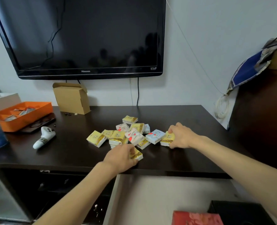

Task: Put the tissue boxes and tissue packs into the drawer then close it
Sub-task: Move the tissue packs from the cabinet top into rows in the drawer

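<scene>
Gathering tissue packs off the desk

Our left hand (120, 157) closes on a yellow pack (137, 155), our right hand (180, 135) on another pack (167, 139) at the pile (128, 133); next we carry both down into the open drawer (150, 192) below.

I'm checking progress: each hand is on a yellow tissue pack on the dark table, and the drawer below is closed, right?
Not quite. In the head view the drawer is open, with a red box inside. The rest holds: the left hand and right hand each rest on a yellow tissue pack on the dark table.
</scene>
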